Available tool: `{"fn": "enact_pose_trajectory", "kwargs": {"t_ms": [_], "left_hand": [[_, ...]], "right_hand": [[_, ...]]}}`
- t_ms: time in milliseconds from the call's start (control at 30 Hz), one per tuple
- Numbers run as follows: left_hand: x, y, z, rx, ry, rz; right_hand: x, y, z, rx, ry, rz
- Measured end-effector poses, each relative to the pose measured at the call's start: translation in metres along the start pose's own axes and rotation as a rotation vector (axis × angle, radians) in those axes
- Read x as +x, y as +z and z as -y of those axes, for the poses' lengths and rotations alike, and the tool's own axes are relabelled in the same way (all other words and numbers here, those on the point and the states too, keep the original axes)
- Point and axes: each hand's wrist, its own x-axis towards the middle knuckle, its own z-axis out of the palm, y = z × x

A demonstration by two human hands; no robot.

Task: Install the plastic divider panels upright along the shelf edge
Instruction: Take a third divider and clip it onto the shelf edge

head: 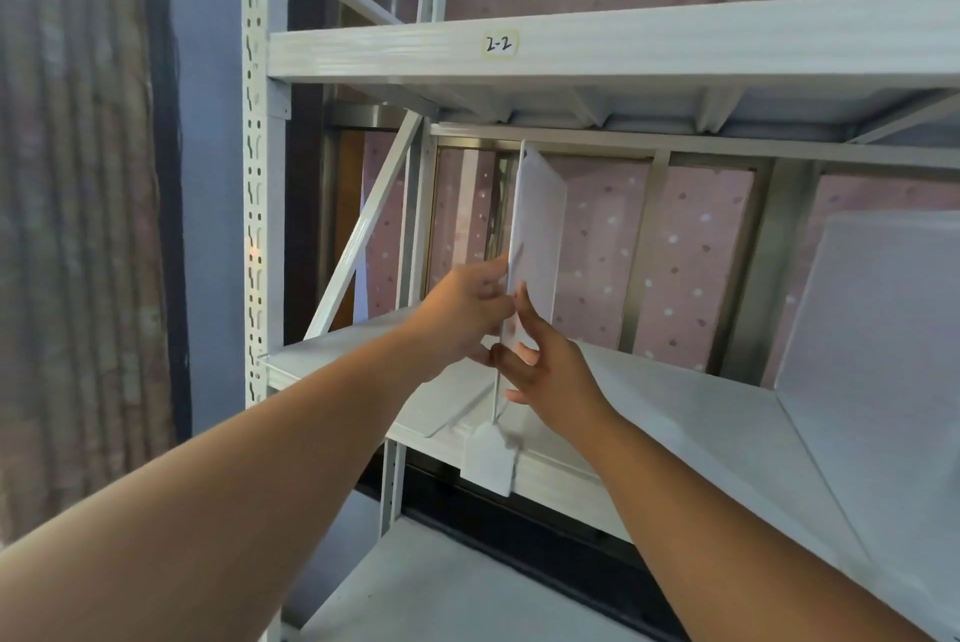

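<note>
A translucent white plastic divider panel (537, 231) is shown standing upright on the shelf (649, 413), held between both hands. It is judged to be light, thin and somewhat flexible, with a smooth face that could slip under a loose pinch; a hold on the near vertical edge, low down where the sheet is stiffest, is judged to suit it best. A white clip foot (491, 457) at its base, below both hands, is seen hooked over the front lip of the shelf.

The left hand (465, 314) is closed onto the panel's near edge, fingers on the left face. The right hand (550, 371) is set just beside and slightly below it, with the index finger (522, 301) extended up along the edge and the remaining fingers loosely curled against the right face; whether the thumb presses the sheet cannot be told. The two hands are nearly touching.

Far to the right of the right hand, a second panel (878, 355) is seen leaning on the shelf. Above the hands, a label (498, 43) reading "2-2" is fixed to the upper shelf beam.
</note>
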Motion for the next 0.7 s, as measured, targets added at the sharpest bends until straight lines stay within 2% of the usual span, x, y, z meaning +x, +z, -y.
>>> {"fn": "enact_pose_trajectory", "kwargs": {"t_ms": [200, 433, 700], "left_hand": [[0.009, 0.002, 0.009, 0.017, -0.002, -0.009], [0.01, -0.001, 0.015, -0.011, -0.025, -0.005], [0.011, 0.014, 0.018, 0.168, 0.008, -0.054]], "right_hand": [[0.003, 0.001, -0.006, -0.006, 0.053, 0.024], [-0.004, 0.008, -0.012, -0.047, -0.001, -0.029], [-0.011, 0.013, -0.018, -0.129, -0.03, -0.09]]}}
